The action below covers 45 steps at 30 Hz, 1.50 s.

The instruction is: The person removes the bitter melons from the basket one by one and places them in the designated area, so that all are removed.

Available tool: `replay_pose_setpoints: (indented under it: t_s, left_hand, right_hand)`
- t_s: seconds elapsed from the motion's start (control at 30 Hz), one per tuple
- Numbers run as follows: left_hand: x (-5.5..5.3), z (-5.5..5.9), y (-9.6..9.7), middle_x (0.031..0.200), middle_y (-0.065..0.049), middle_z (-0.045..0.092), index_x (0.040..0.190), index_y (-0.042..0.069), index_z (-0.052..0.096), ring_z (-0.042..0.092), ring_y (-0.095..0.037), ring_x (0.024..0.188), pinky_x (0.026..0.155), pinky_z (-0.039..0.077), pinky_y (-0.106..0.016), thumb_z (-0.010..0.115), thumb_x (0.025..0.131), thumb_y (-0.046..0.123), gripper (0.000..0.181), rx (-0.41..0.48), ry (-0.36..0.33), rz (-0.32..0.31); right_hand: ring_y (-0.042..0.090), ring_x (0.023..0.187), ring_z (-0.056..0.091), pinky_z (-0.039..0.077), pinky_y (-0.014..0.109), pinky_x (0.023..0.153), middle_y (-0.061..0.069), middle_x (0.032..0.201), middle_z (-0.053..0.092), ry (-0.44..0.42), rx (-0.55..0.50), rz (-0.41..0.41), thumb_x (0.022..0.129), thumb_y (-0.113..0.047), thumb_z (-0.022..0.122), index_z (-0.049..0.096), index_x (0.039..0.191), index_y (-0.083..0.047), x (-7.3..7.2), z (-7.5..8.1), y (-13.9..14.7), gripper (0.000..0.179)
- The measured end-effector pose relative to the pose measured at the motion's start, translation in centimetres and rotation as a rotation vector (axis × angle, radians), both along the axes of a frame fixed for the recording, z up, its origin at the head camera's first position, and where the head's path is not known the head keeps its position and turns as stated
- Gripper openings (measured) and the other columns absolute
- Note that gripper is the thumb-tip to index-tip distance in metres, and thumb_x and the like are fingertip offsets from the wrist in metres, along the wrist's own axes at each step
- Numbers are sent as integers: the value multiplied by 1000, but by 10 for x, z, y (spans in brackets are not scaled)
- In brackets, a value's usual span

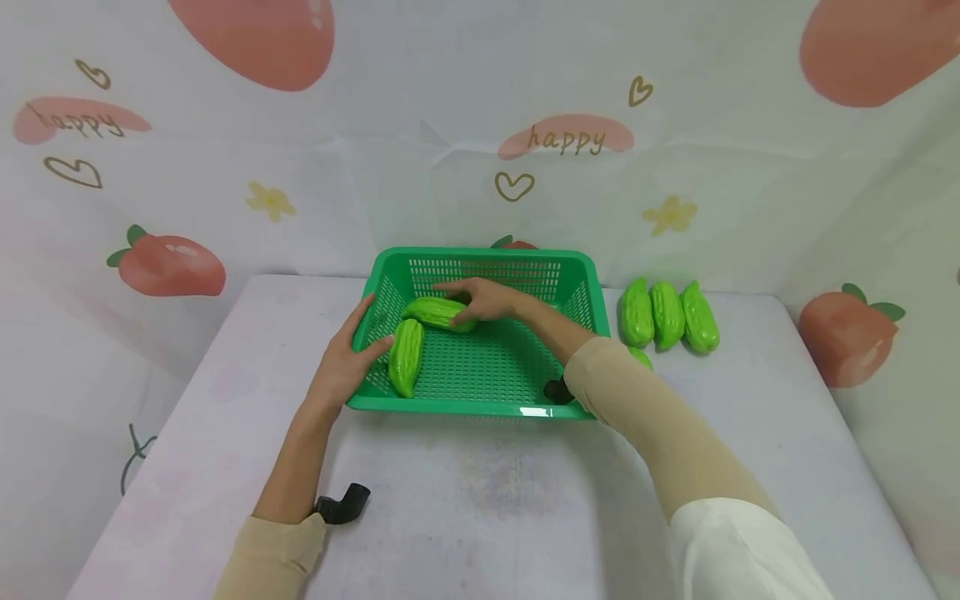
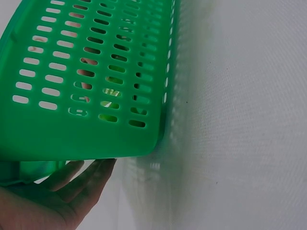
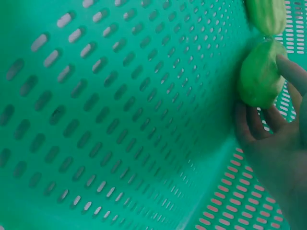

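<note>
left hand [image 1: 341,371] grips the green basket [image 1: 450,407] by its left edge; beyond, right hand [image 1: 487,300] holds a gourd [image 1: 437,312] near the far left corner, probably light, stiff and slick, best held across its middle.

The left forearm [image 1: 291,462] is slanting forward, and the left hand [image 1: 341,367] is gripping, its thumb standing apart from the extended fingers. The right forearm [image 1: 553,329] is slanting forward and leftward, and the right hand [image 1: 483,298] is holding from above, thumb opposing curved fingers.
</note>
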<state>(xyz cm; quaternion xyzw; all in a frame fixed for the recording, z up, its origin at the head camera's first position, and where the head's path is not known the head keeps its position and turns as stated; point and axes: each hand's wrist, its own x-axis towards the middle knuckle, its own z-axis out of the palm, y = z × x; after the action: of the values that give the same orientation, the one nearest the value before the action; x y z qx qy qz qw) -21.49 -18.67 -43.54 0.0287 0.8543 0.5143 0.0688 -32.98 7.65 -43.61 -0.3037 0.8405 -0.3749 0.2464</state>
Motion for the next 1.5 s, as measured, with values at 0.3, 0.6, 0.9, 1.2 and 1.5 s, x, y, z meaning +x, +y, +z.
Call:
replay_pose_setpoints:
  t_s: [0.3, 0.6, 0.9, 1.2, 1.5]
  left_hand:
    - [2, 1, 2, 165, -5, 16, 159, 41, 15, 15, -34, 150, 114, 17, -64, 61, 99, 35, 76, 26, -9, -6]
    - [1, 0, 3, 165, -4, 15, 158, 42, 14, 14, -35, 150, 113, 17, -65, 62, 98, 34, 77, 37, -5, -16]
    - [2, 2, 1, 165, -4, 16, 158, 43, 13, 16, -35, 149, 113, 19, -65, 60, 99, 33, 76, 21, -9, -6]
    - [0, 3, 0, 165, -5, 15, 158, 44, 11, 19, -38, 148, 111, 22, -67, 60, 99, 34, 77, 10, -16, -8]
    - [1, 1, 1, 165, -6, 17, 158, 43, 12, 20, -37, 148, 110, 23, -66, 59, 100, 37, 75, -6, -19, 2]
  right_hand:
    - [22, 143, 35, 32, 35, 113, 8, 157, 37, 16, 39, 41, 95, -15, 68, 39, 154, -17, 4, 5, 3, 66]
    - [19, 136, 39, 38, 34, 104, 8, 157, 38, 5, 72, 42, 97, -14, 63, 48, 150, -23, 4, 14, 5, 56]
    - [24, 144, 34, 37, 39, 109, 3, 157, 38, 14, 44, 35, 98, -17, 61, 46, 151, -24, 6, 46, 7, 55]
    - [20, 142, 38, 38, 37, 109, -3, 154, 42, 43, -25, -32, 98, -21, 62, 49, 148, -29, 10, 76, 17, 52]
    - [21, 141, 39, 34, 35, 112, -2, 152, 45, 44, -74, -58, 97, -20, 65, 50, 148, -25, 16, 93, 28, 53]
